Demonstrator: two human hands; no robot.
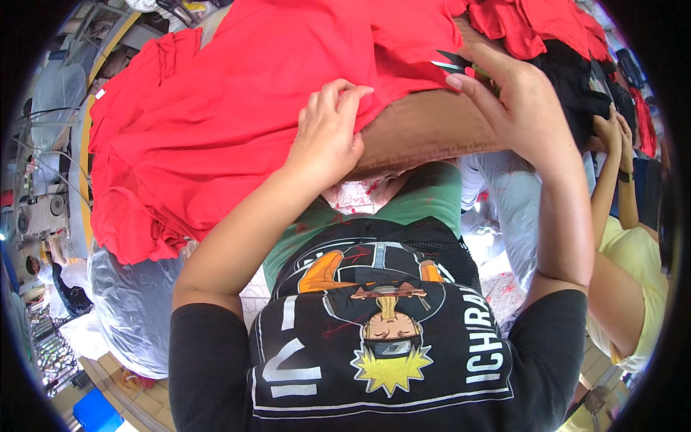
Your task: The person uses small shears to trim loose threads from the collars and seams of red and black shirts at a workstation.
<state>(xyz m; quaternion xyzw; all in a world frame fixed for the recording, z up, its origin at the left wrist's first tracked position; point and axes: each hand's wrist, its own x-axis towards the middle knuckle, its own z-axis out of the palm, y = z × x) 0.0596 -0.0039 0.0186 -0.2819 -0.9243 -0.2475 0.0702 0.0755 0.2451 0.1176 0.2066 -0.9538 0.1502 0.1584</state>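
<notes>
A large spread of red fabric [237, 93] covers most of the brown-topped work surface [425, 129] in front of me and hangs over its left end. My left hand [327, 137] is closed at the near edge of this fabric, pinching it between thumb and fingertips. My right hand [522, 97] grips a pair of small thread snips [453, 63]. The dark pointed blades face left, over the red fabric and a little way from my left hand. Most of the snips' handle is hidden in my palm.
At the right, a person in a yellow shirt [630, 288] has both hands [612, 133] at black cloth [568, 79]. More red cloth [536, 25] lies bunched behind my right hand. A plastic-covered bundle [137, 309] stands at the lower left, near a blue object [97, 412].
</notes>
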